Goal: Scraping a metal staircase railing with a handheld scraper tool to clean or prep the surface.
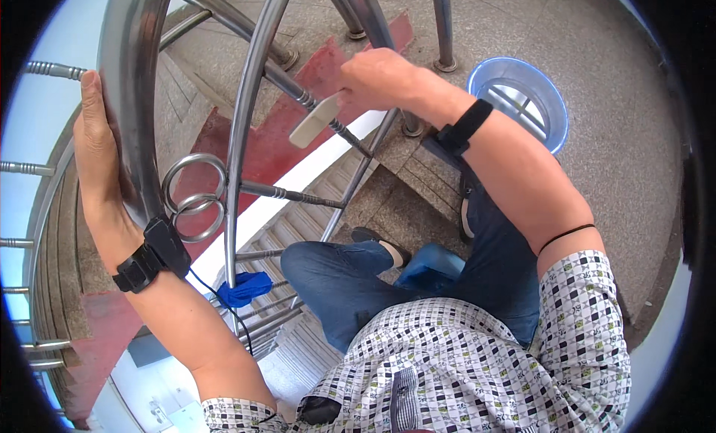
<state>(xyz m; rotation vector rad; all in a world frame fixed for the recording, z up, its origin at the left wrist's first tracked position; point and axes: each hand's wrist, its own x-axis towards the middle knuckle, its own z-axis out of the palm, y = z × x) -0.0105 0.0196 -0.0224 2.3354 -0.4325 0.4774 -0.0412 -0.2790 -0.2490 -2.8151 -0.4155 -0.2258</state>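
Railing: polished steel handrail [130,97] curving down the upper left of the frame, with thin balusters and decorative rings [195,198] below it.
Left hand: left hand [93,149] at left, flat against the handrail's outer side, fingers extended along the metal, not clenched.
Right hand: right hand [380,79] at upper centre, fingers grasping a pale-handled tool [315,121] pressed on a slanted baluster [317,108].
Cloth: blue rag [245,287] hanging on a bar, lower centre-left.
Bucket: blue plastic bucket [548,97] on the stone floor, upper right, well apart from both hands.
Wrists: black bands on both.
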